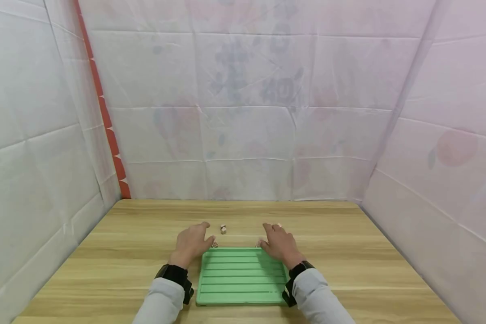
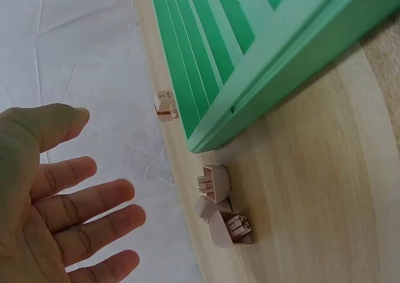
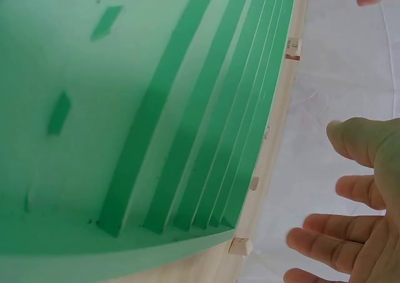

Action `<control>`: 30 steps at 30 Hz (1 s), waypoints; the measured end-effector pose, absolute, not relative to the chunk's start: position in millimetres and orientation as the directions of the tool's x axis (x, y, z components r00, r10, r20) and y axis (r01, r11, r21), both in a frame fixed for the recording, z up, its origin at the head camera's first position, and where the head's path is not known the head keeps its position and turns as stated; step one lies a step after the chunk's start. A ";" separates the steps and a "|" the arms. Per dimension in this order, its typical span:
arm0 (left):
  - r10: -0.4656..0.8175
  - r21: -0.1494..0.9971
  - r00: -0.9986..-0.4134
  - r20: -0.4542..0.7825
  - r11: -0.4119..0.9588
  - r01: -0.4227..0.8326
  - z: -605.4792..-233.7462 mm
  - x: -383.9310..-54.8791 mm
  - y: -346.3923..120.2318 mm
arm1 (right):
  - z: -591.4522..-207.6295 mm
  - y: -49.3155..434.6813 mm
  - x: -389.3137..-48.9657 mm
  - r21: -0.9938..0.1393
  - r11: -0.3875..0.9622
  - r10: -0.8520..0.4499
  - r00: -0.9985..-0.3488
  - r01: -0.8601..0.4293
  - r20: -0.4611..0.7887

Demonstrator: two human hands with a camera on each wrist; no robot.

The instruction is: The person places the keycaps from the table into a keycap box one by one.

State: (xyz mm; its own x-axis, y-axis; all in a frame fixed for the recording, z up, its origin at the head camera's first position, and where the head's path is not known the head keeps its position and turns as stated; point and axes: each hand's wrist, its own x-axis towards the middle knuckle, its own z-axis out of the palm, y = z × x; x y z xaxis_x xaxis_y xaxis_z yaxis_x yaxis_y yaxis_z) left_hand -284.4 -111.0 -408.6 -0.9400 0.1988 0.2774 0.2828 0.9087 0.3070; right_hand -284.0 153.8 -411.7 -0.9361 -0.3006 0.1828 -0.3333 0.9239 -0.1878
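A green ridged tray (image 1: 241,277) lies between my forearms, its parallel slots holding nothing. My left hand (image 1: 192,241) hovers by its far left corner, fingers extended and thumb apart, gripping nothing. Over the far right corner is my right hand (image 1: 281,243), likewise spread with nothing in it. Small beige keycaps lie beyond the tray; one keycap (image 1: 223,229) sits between the hands. The left wrist view shows a marked keycap (image 2: 164,103) at the tray's far edge and hollow keycaps (image 2: 234,228) near its corner. Another pale keycap (image 3: 240,246) appears beside the tray in the right wrist view.
The wood-grain table (image 1: 117,270) extends around the tray on all sides. White sheeting (image 1: 247,135) hangs behind it, with more sheeting on the left and right. A red strip (image 1: 105,112) runs down the back left corner. Both wrists wear black straps (image 1: 173,274).
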 end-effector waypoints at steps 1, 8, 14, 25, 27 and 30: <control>0.196 0.309 -0.939 0.282 0.908 0.282 -409.3 -284.3 -111.4 | -411.7 154.0 -283.8 -0.184 0.923 -0.304 -0.934 -0.338 0.187; 0.200 0.308 -0.927 0.318 0.903 0.300 -412.5 -285.8 -114.6 | -408.3 153.7 -282.7 -0.195 0.917 -0.316 -0.931 -0.349 0.182; 0.195 0.338 -0.930 0.312 0.892 0.300 -415.4 -284.8 -115.8 | -407.5 153.8 -280.3 -0.211 0.912 -0.322 -0.933 -0.351 0.159; 0.190 0.341 -0.937 0.292 0.895 0.287 -414.2 -281.6 -122.0 | -406.5 152.5 -270.8 -0.155 0.898 -0.382 -0.905 -0.411 0.185; 0.197 0.337 -0.939 0.281 0.896 0.289 -412.4 -279.3 -126.3 | -405.1 151.5 -268.1 -0.166 0.890 -0.394 -0.900 -0.424 0.186; 0.211 0.331 -0.941 0.264 0.897 0.294 -408.5 -275.9 -134.3 | -404.6 150.4 -264.3 -0.176 0.880 -0.409 -0.892 -0.442 0.193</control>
